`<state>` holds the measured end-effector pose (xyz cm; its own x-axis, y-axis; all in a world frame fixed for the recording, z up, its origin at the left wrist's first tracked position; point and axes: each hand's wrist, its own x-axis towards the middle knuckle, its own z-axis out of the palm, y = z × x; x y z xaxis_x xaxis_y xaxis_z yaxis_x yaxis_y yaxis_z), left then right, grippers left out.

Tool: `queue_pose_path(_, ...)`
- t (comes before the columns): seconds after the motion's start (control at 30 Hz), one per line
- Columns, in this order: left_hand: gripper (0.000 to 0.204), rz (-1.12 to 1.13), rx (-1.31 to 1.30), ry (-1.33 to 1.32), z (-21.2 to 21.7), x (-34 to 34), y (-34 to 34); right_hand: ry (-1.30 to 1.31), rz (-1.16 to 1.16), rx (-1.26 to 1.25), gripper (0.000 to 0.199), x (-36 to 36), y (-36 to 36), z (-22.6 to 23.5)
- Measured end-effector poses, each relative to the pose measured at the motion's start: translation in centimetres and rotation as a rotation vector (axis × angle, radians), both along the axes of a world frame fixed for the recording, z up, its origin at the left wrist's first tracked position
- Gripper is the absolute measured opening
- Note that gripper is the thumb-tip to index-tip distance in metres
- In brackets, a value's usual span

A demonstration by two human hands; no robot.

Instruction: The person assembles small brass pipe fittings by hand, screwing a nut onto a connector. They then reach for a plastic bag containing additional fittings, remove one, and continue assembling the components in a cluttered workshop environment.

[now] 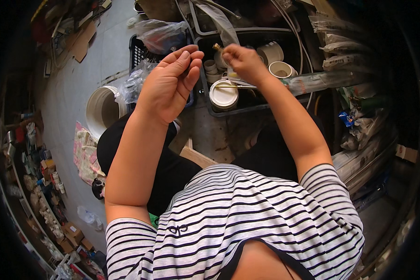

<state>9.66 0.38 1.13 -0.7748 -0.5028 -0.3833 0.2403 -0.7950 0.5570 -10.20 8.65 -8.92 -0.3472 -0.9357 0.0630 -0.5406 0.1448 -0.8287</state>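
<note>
Above a dark plastic tray (205, 100) of white fittings, at about twelve o'clock in the head view, both hands work close together. Left hand (170, 81) is raised with its back to the camera, fingers (184, 58) together and curled forward at the tips; whether it grips anything I cannot tell, since the palm side is hidden. Right hand (242, 63) is pinched narrow around a small brass-coloured fitting (217, 46), a short metallic cylinder that pokes out at its upper left, just above the tray.

Inside the tray sit smooth, round white plastic pieces: a flat lidded cap (223, 94) at its near edge, an open ring-shaped socket (281, 70) at two o'clock from it, and smaller collars (211, 66) just behind the hands. A thin yellowish rod (233, 86) lies across the cap.

At nine o'clock a large white pipe coupling (100, 109) stands on the grey concrete floor (70, 88), beside a crinkled clear plastic bag (133, 86). A striped shirt (247, 219), soft knit in black and white, fills the lower frame.
</note>
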Motion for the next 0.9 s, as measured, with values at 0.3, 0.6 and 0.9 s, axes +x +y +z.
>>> queue_pose_path(0.3,0.028,-0.067,-0.063,-0.115,2.7,-3.6,2.3,-0.322,-0.009,-0.423,0.025,-0.1,3.8,7.5)
queue_pose_path(0.6,0.031,-0.246,-0.241,-0.102,3.0,-6.8,1.5,-0.426,0.079,-0.522,0.024,-2.0,6.1,7.4)
queue_pose_path(0.9,0.020,-0.129,-0.273,-0.037,2.4,-5.8,-0.2,-0.438,-0.003,-0.429,0.022,0.1,6.4,7.9)
